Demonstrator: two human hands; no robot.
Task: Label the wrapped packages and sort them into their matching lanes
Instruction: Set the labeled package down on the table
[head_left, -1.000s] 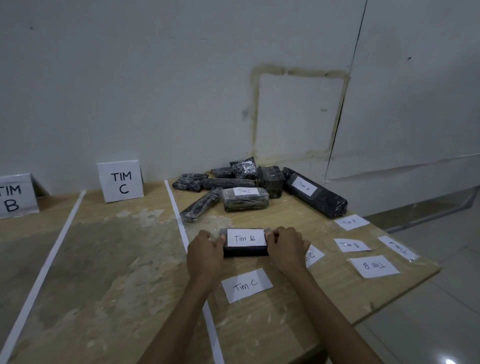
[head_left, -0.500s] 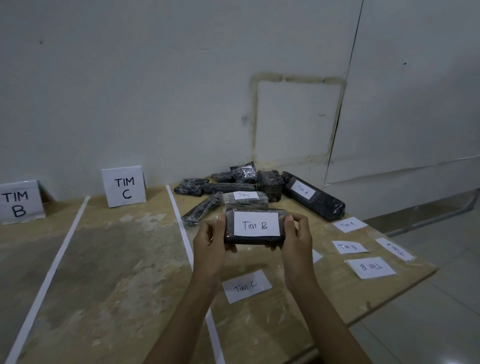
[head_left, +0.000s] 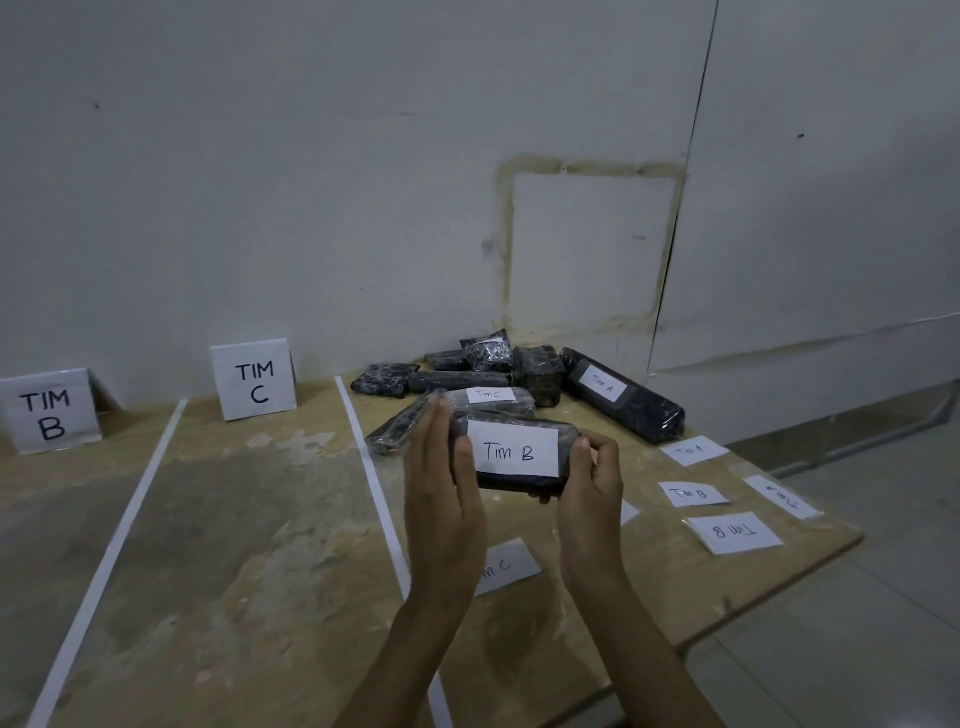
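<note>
Head view: grips Tim B package (head_left: 514, 452) at both ends, left hand (head_left: 441, 499) and right hand (head_left: 592, 488) clasping it above the table (head_left: 260, 519), frame centre. Presents label toward camera, probably for matching against TIM B sign (head_left: 49, 413), far left.

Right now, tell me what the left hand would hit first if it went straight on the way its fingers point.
The left hand would probably meet the package labelled Tim C first, though it is raised and may pass over it; depth is unclear.
</note>
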